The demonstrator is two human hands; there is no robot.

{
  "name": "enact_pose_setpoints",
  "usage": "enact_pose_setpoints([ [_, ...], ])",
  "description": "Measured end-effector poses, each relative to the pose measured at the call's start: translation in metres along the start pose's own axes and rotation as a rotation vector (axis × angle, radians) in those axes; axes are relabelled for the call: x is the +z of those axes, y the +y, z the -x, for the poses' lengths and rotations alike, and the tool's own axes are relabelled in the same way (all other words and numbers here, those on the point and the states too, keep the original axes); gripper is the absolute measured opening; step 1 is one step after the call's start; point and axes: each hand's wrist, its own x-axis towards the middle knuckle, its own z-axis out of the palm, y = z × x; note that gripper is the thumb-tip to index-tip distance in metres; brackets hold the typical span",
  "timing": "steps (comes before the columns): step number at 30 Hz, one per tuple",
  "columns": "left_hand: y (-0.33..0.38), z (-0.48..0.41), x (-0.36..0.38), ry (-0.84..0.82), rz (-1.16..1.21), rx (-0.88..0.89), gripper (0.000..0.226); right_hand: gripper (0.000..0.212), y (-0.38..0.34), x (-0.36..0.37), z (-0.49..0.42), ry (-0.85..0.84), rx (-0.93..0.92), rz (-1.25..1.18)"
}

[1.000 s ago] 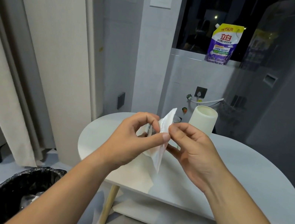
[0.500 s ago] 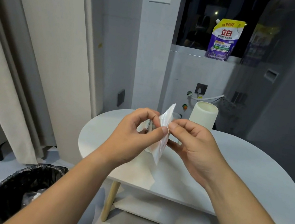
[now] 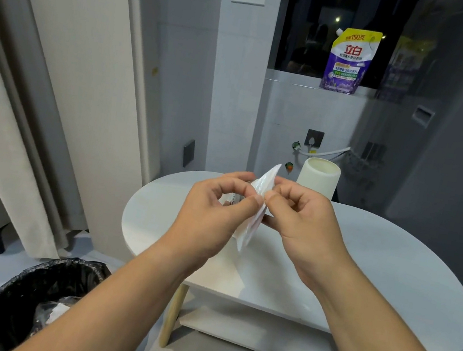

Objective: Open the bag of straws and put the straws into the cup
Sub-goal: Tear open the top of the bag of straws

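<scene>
**A:** So, where is the bag of straws (image 3: 268,179) right now?

**B:** Off the desk (image 3: 393,263), held upright in the air over its left half, nearly edge-on to my eyes. My left grip (image 3: 212,212) pinches one face of it near the top between thumb and forefinger. My right grip (image 3: 305,221) pinches the other face, thumbs almost touching. Both are clamped on the plastic.

**A:** Why so close together?

**B:** I judge that's how to tear or peel a seal: two pinches side by side put the strain on one short bit of film. It looks unopened to me, and I can't make out the straws through it.

**A:** And the cup (image 3: 318,179)?

**B:** Upright near the desk's far edge, just behind my right grip, mouth up. I can't see down into it. It's close, so the straws should have a short trip.

**A:** What about the room?

**B:** The desk is a pale oval on wooden legs, with a shelf (image 3: 253,332) beneath. A bin (image 3: 29,294) lined in black stands on the floor off its left end, handy for the wrapper. There's a curtain (image 3: 20,109) on the left, and a purple detergent pouch (image 3: 350,60) on the sill of a dark window behind.
</scene>
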Motion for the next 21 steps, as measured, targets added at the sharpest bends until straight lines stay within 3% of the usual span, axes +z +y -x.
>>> enact_pose_setpoints([
  [4,-0.002,0.001,0.007,0.071,0.000,0.004,0.008,0.029,-0.001,0.005,0.001,0.082,-0.017,0.078],
  [10,-0.002,-0.008,-0.003,0.211,0.149,-0.008,0.015,0.017,0.008,-0.006,-0.007,0.079,0.044,0.061],
  [15,-0.003,-0.001,0.005,0.192,0.106,-0.006,0.026,0.013,0.003,-0.003,0.001,0.060,0.031,0.032],
  [17,-0.003,-0.001,0.007,0.196,0.107,-0.007,0.025,0.019,-0.001,0.002,0.003,0.068,0.011,0.043],
  [21,-0.004,-0.002,0.006,0.229,0.093,-0.004,0.023,0.012,-0.006,0.004,0.004,0.104,0.024,0.048],
])
